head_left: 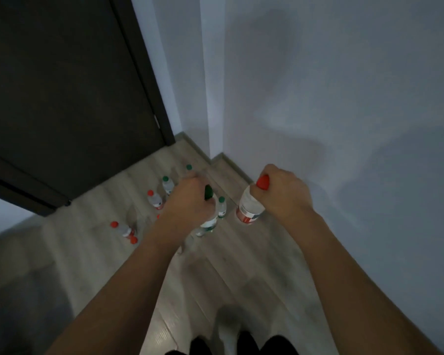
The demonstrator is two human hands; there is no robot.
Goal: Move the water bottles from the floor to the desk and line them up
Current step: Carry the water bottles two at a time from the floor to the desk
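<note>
My left hand [190,203] grips a green-capped water bottle [207,225] by its neck, held above the wooden floor [241,272]. My right hand [283,194] grips a red-capped water bottle [250,207] just under the cap, also lifted. Several more bottles stand on the floor beyond my hands: red-capped ones [154,199] [123,229] to the left and green-capped ones [167,185] [221,206] further back near the wall corner. The desk is not in view.
A dark door [62,98] fills the upper left. A pale wall [344,98] with a protruding corner and skirting board runs along the right. My legs and a white sock [227,336] show at the bottom edge.
</note>
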